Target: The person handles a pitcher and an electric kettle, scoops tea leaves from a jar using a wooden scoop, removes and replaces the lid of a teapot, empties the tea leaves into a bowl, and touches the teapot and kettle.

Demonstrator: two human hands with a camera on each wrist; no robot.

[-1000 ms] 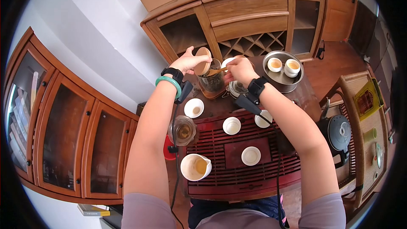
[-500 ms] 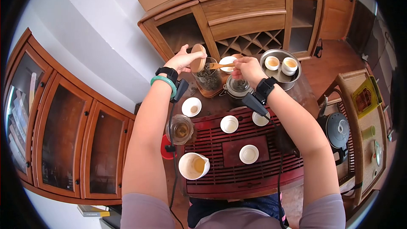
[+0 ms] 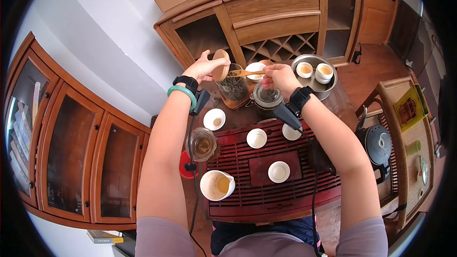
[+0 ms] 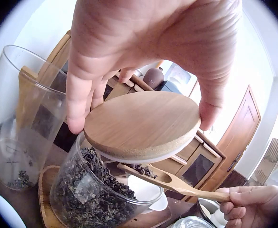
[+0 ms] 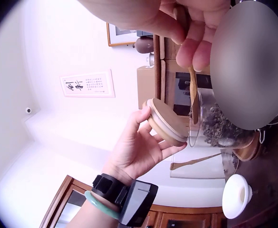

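Note:
My left hand (image 3: 203, 68) grips a round wooden lid (image 4: 143, 124) by its edges, tilted over one side of a glass jar's mouth. The glass jar (image 3: 233, 92) holds dark, curled tea leaves (image 4: 101, 192) and stands on a wooden base (image 4: 46, 190). Between thumb and fingers, my right hand (image 3: 282, 78) pinches the handle of a wooden tea scoop (image 4: 196, 191). A few leaves lie in the scoop's bowl, which is at the jar's rim, just below the lid. Under my right hand stands a clip-top glass jar (image 3: 266, 96).
White cups (image 3: 257, 138) and a white pitcher (image 3: 209, 196) of tea sit on a slatted red tea tray (image 3: 290, 202). A glass vessel (image 3: 202, 143) and a white bowl (image 3: 214, 119) are at its left. A metal basin (image 3: 314, 59) holds cups; a kettle (image 3: 378, 145) stands right.
My right hand has drawn back to the right, bringing the scoop up from inside the jar to its rim. The left hand still holds the lid beside the opening.

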